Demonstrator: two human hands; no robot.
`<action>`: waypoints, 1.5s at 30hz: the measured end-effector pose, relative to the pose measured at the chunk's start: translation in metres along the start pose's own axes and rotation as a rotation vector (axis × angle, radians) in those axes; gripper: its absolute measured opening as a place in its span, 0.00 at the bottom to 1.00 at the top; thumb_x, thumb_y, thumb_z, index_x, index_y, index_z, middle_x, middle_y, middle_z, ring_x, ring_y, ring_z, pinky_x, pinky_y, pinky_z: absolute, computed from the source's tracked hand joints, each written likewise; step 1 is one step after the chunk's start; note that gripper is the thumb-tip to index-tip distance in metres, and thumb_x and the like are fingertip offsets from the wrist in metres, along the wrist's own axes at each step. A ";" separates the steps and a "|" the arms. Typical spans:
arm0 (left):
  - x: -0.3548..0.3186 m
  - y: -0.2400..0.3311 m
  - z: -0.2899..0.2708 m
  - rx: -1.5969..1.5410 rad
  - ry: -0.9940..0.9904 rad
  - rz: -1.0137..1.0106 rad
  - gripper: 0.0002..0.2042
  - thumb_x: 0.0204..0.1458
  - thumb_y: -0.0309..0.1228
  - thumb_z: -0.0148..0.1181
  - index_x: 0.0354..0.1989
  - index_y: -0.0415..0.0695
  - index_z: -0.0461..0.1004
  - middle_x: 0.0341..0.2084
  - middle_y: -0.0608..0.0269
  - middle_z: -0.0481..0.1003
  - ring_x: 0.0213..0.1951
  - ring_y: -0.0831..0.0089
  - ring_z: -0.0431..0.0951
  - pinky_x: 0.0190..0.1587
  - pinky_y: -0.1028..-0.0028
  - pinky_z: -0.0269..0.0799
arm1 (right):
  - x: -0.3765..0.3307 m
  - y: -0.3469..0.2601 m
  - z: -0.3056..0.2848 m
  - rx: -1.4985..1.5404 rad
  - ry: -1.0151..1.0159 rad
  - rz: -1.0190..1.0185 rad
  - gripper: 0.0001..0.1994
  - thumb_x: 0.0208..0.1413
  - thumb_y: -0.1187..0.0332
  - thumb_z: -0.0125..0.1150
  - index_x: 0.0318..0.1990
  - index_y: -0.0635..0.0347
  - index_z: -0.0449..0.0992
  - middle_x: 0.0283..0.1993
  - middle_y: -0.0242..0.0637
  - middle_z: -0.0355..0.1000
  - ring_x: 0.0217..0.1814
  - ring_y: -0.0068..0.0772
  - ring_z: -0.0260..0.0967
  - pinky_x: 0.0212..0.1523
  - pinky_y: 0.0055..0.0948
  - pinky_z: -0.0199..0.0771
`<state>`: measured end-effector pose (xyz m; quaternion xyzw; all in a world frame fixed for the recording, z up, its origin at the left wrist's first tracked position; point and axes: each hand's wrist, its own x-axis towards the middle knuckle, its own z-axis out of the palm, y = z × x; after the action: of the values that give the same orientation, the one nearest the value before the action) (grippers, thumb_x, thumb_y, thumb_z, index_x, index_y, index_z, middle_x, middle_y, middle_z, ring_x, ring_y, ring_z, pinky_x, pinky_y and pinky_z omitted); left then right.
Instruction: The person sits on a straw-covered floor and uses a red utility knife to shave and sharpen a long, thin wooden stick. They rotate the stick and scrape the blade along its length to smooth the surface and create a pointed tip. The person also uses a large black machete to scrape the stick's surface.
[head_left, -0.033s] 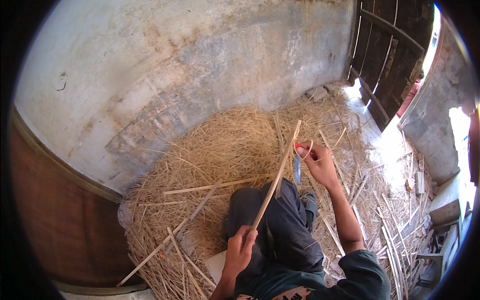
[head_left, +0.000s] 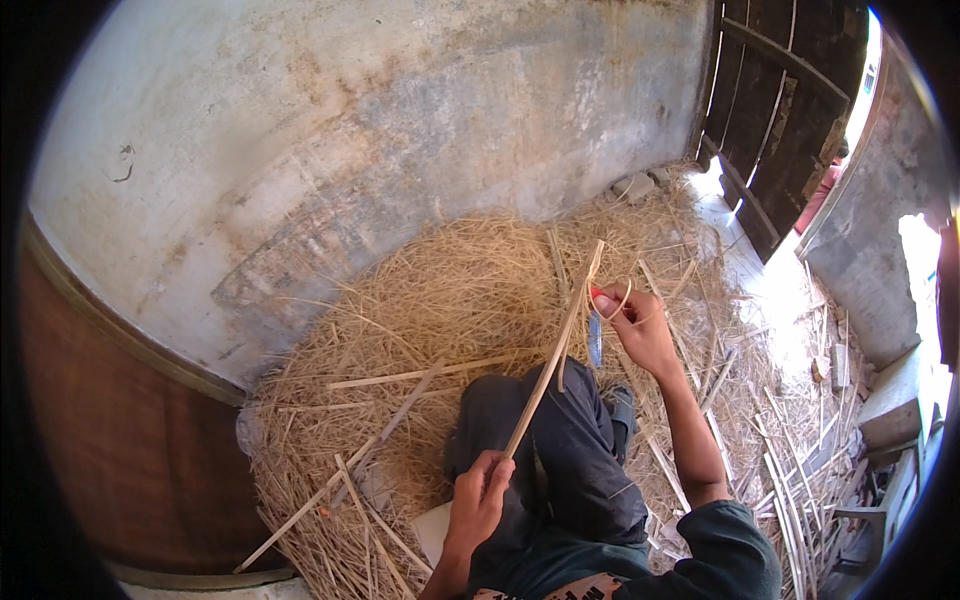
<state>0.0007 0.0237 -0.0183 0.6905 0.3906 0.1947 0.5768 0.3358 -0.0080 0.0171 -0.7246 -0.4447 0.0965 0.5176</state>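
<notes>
My left hand (head_left: 482,502) is closed round the lower end of a long split bamboo strip (head_left: 545,375), which slants up and away over my knees. At its far end my right hand (head_left: 634,318) is closed on what looks like a knife; a bit of red (head_left: 598,293) shows at the fingertips, and a bluish blade (head_left: 595,340) points down beside the strip. A thin pale shaving (head_left: 628,290) curls round the right fingers. Another narrow sliver (head_left: 565,365) hangs along the strip's side. Most of the knife's handle is hidden by the hand.
A large heap of shavings (head_left: 450,290) spreads over the floor up to the stained wall (head_left: 400,120). Loose bamboo strips (head_left: 400,410) lie at left, with more strips (head_left: 785,500) at right. A brown panel (head_left: 120,440) stands left; a dark wooden door (head_left: 770,110) is at far right.
The curled shaving at my right hand and the sliver beside the strip have shifted slightly. Both hands stay in nearly the same place.
</notes>
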 end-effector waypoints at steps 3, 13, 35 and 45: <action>0.002 -0.003 -0.007 -0.014 -0.040 -0.005 0.14 0.71 0.37 0.55 0.42 0.37 0.76 0.20 0.69 0.69 0.24 0.82 0.66 0.27 0.74 0.62 | 0.003 0.007 -0.012 0.092 -0.119 0.064 0.16 0.68 0.57 0.65 0.43 0.64 0.84 0.26 0.38 0.74 0.28 0.27 0.71 0.33 0.32 0.70; 0.012 0.007 -0.008 -0.405 -0.206 -0.207 0.22 0.76 0.48 0.42 0.43 0.40 0.73 0.19 0.74 0.59 0.16 0.88 0.55 0.17 0.82 0.51 | -0.028 -0.023 0.006 -0.177 -0.011 -0.305 0.11 0.60 0.63 0.70 0.45 0.59 0.84 0.39 0.42 0.81 0.38 0.44 0.81 0.36 0.37 0.79; 0.012 0.032 0.004 -0.124 -0.217 0.134 0.18 0.73 0.43 0.54 0.32 0.44 0.69 0.19 0.75 0.64 0.22 0.86 0.63 0.25 0.79 0.58 | -0.081 -0.046 0.036 -0.052 -0.103 -0.587 0.16 0.51 0.61 0.79 0.44 0.56 0.82 0.29 0.31 0.74 0.25 0.34 0.76 0.24 0.34 0.75; 0.013 0.026 0.008 -0.195 -0.182 0.146 0.17 0.74 0.42 0.51 0.37 0.40 0.73 0.18 0.72 0.66 0.23 0.84 0.64 0.25 0.75 0.60 | -0.088 -0.055 0.036 -0.111 -0.117 -0.620 0.15 0.52 0.61 0.77 0.44 0.55 0.83 0.28 0.30 0.72 0.23 0.34 0.74 0.22 0.33 0.73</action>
<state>0.0228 0.0281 0.0018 0.6726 0.2648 0.2094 0.6585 0.2327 -0.0463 0.0185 -0.5749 -0.6778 -0.0487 0.4557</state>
